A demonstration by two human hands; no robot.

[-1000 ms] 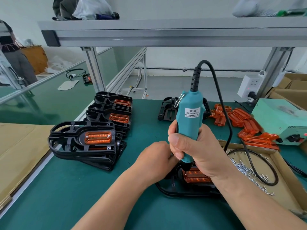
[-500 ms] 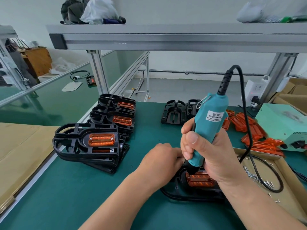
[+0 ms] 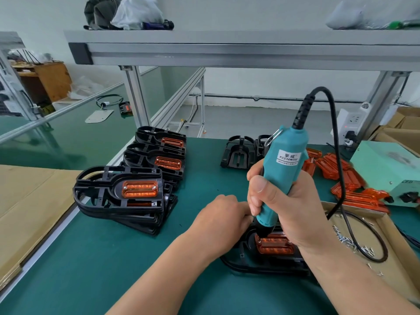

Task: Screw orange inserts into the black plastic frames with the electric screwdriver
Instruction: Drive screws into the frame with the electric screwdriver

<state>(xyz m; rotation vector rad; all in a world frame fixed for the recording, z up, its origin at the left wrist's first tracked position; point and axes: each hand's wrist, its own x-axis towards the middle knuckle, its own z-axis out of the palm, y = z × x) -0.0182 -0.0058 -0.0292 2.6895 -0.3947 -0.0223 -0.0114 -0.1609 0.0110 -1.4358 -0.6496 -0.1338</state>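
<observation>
Right hand (image 3: 293, 205) is gripping the screwdriver (image 3: 284, 164), fingers wrapped round it; its tip is touching the insert (image 3: 275, 245) seated in the frame (image 3: 250, 264). Left hand (image 3: 222, 217) is curling beside the tip; whether it is holding anything is hidden.

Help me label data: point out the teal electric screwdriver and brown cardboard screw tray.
teal electric screwdriver (image 3: 281, 178), head view, body below label.
brown cardboard screw tray (image 3: 397, 278), head view, bare floor.
</observation>
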